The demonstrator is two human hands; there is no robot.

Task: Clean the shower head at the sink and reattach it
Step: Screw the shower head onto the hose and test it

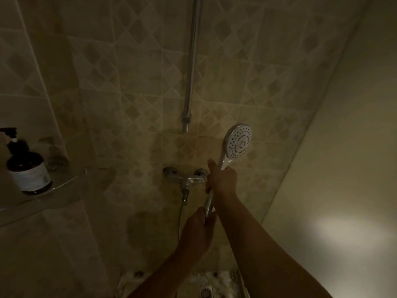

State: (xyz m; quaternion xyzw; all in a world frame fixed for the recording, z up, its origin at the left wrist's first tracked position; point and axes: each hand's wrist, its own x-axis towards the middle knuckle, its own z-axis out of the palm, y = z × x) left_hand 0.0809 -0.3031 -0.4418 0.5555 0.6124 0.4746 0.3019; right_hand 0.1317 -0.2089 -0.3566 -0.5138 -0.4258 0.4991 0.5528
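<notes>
Where the white round plastic shower head with chrome rim [238,143] is: raised in the shower stall, face toward the camera, just right of the chrome mixer tap [189,177], no sink in view.
Right hand [222,179]: wrapped round the handle below the head.
Left hand [197,231]: curled tight on the handle's foot, at the joint with the thin metal hose [181,214].
Risk: in this dim light the joint could cross-thread or slip; a loosened head might drop onto tile, and small parts into the floor drain [206,292].
Room: beige diamond-patterned wall tiles [129,93], chrome riser rail [193,61], dark pump bottle [28,168] on a glass corner shelf [62,184] at left.
</notes>
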